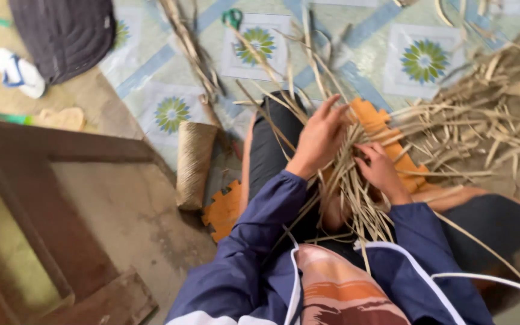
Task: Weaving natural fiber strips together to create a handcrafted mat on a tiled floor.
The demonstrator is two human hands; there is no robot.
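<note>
Navy sleeves fill the bottom of the frame, leading up to both hands at the centre, buried in a bundle of dry straw-coloured strips (350, 186) lying across the person's lap. The left hand (319, 139) lies on top of the bundle with fingers curled down into it, gripping several strands; the right hand (381, 170), just beside it, pinches a few strands between fingertips. Beneath the bundle sits an orange foam mat (227, 210) with notched edges, and to its left a roll of twine (194, 162) stands on the floor. Farther off, toward the right edge, a loose pile of strips (489, 114) sprawls over a vinyl sheet with flower prints (260, 45); green-handled scissors (233, 17) lie near the top, and a white sandal (18, 72) at the upper left. As a judgement, the brittle strands could snap or slip loose if pulled too hard, and crossed ends may tangle with the loose pile nearby.
</note>
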